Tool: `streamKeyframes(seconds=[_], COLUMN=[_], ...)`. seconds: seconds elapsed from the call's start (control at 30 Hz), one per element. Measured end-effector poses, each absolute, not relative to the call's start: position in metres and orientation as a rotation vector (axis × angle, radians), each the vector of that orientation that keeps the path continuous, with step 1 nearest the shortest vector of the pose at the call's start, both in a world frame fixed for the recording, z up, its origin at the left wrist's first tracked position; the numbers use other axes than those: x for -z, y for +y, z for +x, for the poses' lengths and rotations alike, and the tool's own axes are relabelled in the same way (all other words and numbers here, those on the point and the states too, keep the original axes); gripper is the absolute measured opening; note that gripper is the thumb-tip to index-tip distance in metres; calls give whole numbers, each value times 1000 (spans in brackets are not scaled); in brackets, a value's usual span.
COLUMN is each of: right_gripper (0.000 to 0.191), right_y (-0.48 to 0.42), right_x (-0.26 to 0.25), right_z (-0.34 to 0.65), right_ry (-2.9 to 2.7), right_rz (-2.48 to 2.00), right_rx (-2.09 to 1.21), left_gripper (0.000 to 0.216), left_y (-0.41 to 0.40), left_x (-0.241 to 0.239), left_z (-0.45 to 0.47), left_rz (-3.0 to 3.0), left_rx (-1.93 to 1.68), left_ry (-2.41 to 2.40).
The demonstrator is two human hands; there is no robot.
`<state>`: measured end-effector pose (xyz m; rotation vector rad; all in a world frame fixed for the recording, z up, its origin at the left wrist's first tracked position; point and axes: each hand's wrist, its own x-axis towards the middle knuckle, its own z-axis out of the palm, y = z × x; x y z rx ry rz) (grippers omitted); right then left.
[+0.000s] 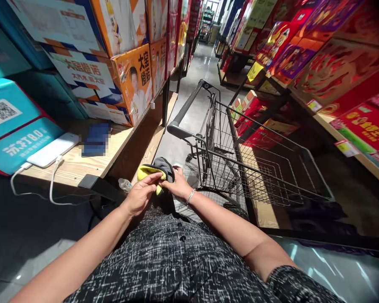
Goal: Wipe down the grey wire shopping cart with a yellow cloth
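Both my hands meet in front of my body over a yellow and grey cloth. My left hand pinches the yellow part of it with thumb and fingers. My right hand, a bangle on its wrist, is closed on the grey part from the other side. The cloth is bunched up between them, just left of the shopping cart, whose wire basket holds nothing that I can see.
A wooden shelf on the left carries a white power bank with cables, teal boxes and stacked orange cartons. A small plastic bottle lies below it. Red gift boxes line the right shelves. The aisle runs ahead.
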<state>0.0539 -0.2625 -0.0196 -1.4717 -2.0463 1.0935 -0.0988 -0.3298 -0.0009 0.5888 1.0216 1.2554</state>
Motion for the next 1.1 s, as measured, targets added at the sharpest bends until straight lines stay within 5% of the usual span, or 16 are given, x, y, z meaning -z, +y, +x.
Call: streamKeyframes(seconds=[0.23, 0.47, 0.57, 0.7, 0.8, 0.97, 1.1], right_gripper=[65, 102, 87, 34, 42, 66, 80], right_y=[-247, -266, -284, -303, -307, -303, -294], right_x=[1, -31, -10, 26, 31, 15, 18], right_z=[59, 69, 80, 95, 107, 120, 107], right_ry=[-1773, -1289, -1235, -856, -584, -1002, -1604], right_rz=[-1369, -779, -933, -1370, -1337, -841, -714], right_rx=[-1577, -2150, -2327, -2501, -2647, -2815, -2480], left_gripper=[65, 96, 101, 101, 109, 81, 63], left_y=[-334, -328, -338, -357, -360, -350, -354], left_x=[46, 50, 52, 60, 64, 75, 84], left_z=[-127, -136, -131, -117, -105, -94, -96], left_rz=[1400, 1928, 2014, 2269, 2391, 2317, 2225], left_rx=[-1117, -1409, -1344, -832, -633, -599, -555], left_ry=[1536, 1947, 2012, 1781, 1598, 1531, 1456])
